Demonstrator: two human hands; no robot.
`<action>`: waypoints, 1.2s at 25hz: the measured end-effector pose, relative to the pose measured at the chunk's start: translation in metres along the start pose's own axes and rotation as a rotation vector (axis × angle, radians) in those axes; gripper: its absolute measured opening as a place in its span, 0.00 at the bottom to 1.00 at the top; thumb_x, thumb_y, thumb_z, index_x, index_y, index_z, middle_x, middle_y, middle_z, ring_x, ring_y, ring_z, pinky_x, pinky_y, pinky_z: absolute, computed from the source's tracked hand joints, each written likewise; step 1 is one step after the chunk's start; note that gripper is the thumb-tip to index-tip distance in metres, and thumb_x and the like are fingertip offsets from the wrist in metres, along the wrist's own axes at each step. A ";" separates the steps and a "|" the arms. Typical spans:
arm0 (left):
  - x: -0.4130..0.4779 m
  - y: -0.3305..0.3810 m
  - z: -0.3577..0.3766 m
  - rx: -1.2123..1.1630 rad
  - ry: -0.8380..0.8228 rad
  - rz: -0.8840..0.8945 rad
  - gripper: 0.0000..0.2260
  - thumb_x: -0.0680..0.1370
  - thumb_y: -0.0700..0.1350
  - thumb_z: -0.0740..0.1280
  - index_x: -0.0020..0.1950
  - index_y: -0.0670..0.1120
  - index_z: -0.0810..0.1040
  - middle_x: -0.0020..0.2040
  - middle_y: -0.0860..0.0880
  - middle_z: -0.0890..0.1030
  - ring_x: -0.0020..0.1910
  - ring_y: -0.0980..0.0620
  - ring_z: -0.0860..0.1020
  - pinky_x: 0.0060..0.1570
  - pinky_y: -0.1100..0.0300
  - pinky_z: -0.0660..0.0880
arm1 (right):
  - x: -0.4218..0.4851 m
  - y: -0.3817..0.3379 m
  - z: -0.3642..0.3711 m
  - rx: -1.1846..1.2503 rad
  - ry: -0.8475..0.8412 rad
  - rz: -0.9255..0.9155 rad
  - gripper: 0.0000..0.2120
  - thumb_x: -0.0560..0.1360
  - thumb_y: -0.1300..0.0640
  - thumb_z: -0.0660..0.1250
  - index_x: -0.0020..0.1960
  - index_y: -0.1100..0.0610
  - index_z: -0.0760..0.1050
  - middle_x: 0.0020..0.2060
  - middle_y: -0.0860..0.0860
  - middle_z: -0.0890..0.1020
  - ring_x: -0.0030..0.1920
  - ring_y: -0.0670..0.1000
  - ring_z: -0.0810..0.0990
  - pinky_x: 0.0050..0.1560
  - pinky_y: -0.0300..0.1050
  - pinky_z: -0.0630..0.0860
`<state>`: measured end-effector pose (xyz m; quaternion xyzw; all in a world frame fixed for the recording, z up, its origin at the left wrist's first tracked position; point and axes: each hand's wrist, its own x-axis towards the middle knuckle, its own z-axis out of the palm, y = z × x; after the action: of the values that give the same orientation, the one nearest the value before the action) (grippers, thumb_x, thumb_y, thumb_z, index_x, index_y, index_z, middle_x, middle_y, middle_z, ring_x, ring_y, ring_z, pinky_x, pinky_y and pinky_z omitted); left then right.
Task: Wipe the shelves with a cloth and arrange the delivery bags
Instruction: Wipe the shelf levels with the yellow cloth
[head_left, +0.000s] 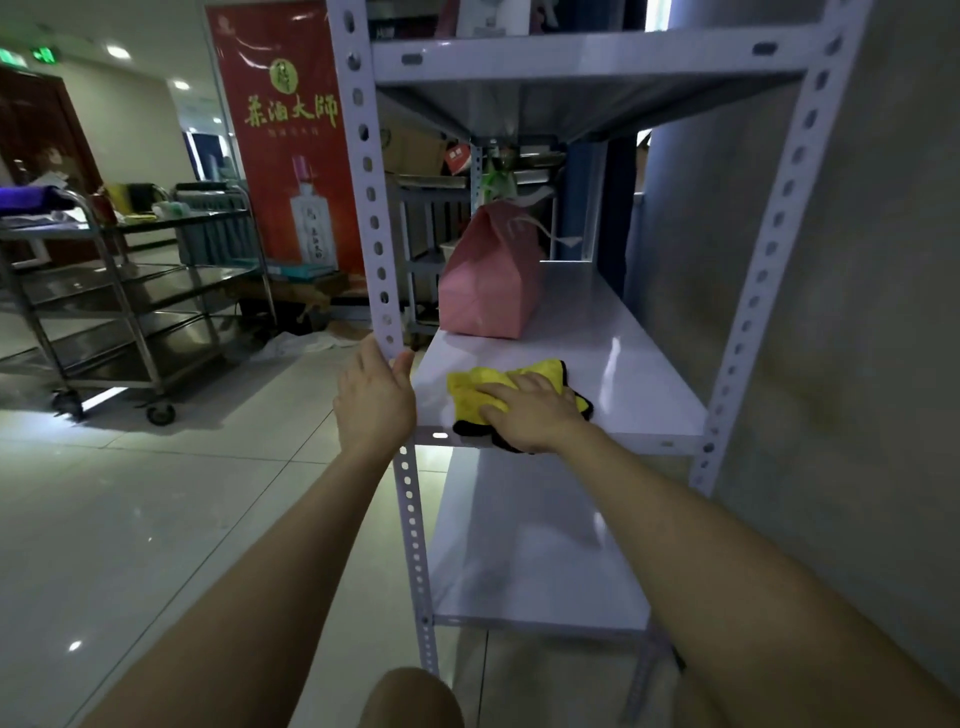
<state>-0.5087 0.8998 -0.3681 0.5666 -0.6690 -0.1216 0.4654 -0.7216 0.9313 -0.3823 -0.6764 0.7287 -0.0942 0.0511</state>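
Right hand (530, 413), fingers flat, presses yellow cloth (485, 387) on middle shelf (623, 374), frame centre. Left hand (374, 400) grips shelf post (371, 208). Pink bag (491, 280) behind cloth.

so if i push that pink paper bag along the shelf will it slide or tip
The pink paper bag probably slides: the glossy white metal shelf under it looks smooth. It stands tall and narrows to a folded top, so a high push might tip it. Its creased paper sides would likely dent.
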 end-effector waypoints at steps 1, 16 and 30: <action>0.002 -0.002 -0.001 -0.019 -0.014 -0.015 0.17 0.89 0.55 0.61 0.71 0.44 0.72 0.65 0.40 0.79 0.64 0.36 0.77 0.64 0.37 0.76 | -0.009 0.020 -0.005 0.000 0.005 0.040 0.27 0.84 0.35 0.50 0.82 0.33 0.57 0.85 0.47 0.57 0.84 0.54 0.52 0.79 0.69 0.51; -0.009 -0.024 -0.016 0.338 -0.263 -0.066 0.18 0.85 0.57 0.65 0.73 0.52 0.73 0.63 0.44 0.81 0.57 0.40 0.83 0.57 0.41 0.84 | -0.117 0.038 0.014 -0.155 0.387 0.025 0.30 0.75 0.51 0.68 0.76 0.38 0.70 0.68 0.50 0.72 0.69 0.58 0.68 0.63 0.59 0.71; -0.168 -0.103 -0.029 0.404 -0.532 0.196 0.18 0.84 0.51 0.68 0.75 0.51 0.77 0.66 0.49 0.81 0.60 0.45 0.83 0.59 0.47 0.81 | -0.206 0.005 0.117 0.055 0.212 -0.100 0.29 0.75 0.48 0.69 0.75 0.40 0.72 0.65 0.51 0.75 0.68 0.58 0.69 0.60 0.54 0.70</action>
<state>-0.4332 1.0230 -0.5049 0.5288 -0.8287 -0.0848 0.1625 -0.6859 1.1286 -0.5085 -0.6964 0.6925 -0.1878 -0.0124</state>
